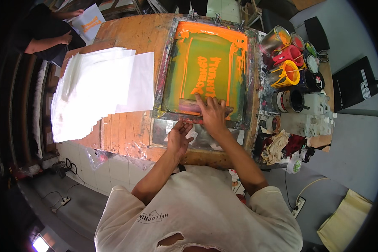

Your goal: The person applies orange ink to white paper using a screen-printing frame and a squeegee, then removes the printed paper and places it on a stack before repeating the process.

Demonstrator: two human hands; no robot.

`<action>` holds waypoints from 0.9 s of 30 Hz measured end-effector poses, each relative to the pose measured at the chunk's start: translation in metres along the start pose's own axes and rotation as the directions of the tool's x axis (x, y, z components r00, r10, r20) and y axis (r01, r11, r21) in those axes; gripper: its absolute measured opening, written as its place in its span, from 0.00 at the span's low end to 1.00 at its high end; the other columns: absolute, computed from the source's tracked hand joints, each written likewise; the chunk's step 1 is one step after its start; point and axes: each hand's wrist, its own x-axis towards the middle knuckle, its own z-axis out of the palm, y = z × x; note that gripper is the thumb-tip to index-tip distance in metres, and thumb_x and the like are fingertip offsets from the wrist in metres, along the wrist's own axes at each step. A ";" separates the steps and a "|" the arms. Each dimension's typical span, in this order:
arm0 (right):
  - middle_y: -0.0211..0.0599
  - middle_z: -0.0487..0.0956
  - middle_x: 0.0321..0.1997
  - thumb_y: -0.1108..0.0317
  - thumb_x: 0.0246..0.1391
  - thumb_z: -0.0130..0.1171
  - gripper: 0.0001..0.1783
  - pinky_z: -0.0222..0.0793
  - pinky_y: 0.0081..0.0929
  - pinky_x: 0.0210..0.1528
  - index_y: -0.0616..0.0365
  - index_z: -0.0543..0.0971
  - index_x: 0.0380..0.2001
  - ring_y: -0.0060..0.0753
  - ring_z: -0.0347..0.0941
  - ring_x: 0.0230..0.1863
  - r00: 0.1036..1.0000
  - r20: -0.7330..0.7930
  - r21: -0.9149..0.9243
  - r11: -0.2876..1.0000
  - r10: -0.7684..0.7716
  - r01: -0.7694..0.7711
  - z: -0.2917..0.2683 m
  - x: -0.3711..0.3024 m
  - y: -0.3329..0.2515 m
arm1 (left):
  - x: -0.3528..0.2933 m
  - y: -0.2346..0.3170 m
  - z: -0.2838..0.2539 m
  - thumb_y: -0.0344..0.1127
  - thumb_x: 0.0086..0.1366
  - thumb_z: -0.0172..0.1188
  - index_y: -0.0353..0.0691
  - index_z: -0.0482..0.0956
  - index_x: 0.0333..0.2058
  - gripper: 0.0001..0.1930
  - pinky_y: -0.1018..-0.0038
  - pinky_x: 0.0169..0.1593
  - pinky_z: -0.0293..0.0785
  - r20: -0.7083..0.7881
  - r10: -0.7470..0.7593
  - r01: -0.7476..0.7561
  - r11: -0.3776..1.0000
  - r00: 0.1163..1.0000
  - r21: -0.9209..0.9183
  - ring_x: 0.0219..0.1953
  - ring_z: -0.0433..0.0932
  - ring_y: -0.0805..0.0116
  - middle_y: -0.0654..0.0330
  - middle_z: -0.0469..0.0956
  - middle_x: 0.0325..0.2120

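Note:
A screen printing frame (pixel 248 84) lies on the wooden table in front of me, its green mesh (pixel 193 54) smeared with orange ink (pixel 189 27). Orange lettering shows in the middle of the mesh. My right hand (pixel 213 115) grips a squeegee (pixel 189 105) laid across the near part of the mesh, one finger stretched forward over it. At the frame's near edge, my left hand (pixel 179 136) is turned palm up, thumb apart from its loosely bent fingers. The fingertips are at the frame's edge; whether they touch it I cannot tell.
White paper sheets (pixel 96 84) are stacked on the left. Ink cans (pixel 281 73), plastic jugs (pixel 313 101) and stained rags (pixel 275 147) crowd the right side. Clamps (pixel 192 16) sit along the frame's far edge. Another person (pixel 46 33) holds a printed sheet (pixel 88 25) at the far left.

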 end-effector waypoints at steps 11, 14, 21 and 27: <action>0.32 0.73 0.37 0.76 0.54 0.61 0.36 0.42 0.81 0.71 0.40 0.74 0.66 0.37 0.74 0.45 0.965 -0.261 -0.077 0.997 -0.009 -0.011 0.026 0.097 0.057 | -0.003 0.008 0.012 0.59 0.74 0.53 0.46 0.73 0.48 0.22 0.37 0.70 0.49 0.007 -0.022 0.021 0.999 1.000 0.033 0.67 0.68 0.61 0.54 0.74 0.56; 0.33 0.76 0.40 0.76 0.56 0.59 0.33 0.37 0.85 0.72 0.42 0.73 0.66 0.37 0.75 0.53 0.979 -0.204 -0.106 0.994 0.012 -0.034 0.033 0.159 0.090 | -0.005 0.010 0.014 0.59 0.74 0.54 0.48 0.74 0.46 0.20 0.40 0.68 0.53 -0.007 -0.042 0.042 0.999 0.999 0.034 0.64 0.70 0.63 0.55 0.76 0.53; 0.36 0.79 0.48 0.72 0.55 0.64 0.36 0.44 0.76 0.71 0.41 0.70 0.68 0.41 0.73 0.60 0.992 -0.108 -0.115 0.990 0.067 -0.079 0.035 0.262 0.145 | -0.001 0.006 0.007 0.58 0.75 0.53 0.50 0.76 0.41 0.18 0.45 0.64 0.58 -0.002 -0.050 0.050 0.999 0.999 0.005 0.60 0.72 0.65 0.60 0.79 0.46; 0.40 0.79 0.54 0.70 0.54 0.68 0.38 0.58 0.51 0.60 0.39 0.71 0.69 0.43 0.72 0.62 0.984 -0.089 -0.078 0.984 0.152 -0.159 0.025 0.277 0.173 | -0.002 0.005 0.003 0.56 0.76 0.53 0.49 0.77 0.40 0.17 0.54 0.62 0.65 0.000 -0.048 0.048 0.998 0.999 -0.037 0.58 0.73 0.65 0.61 0.79 0.45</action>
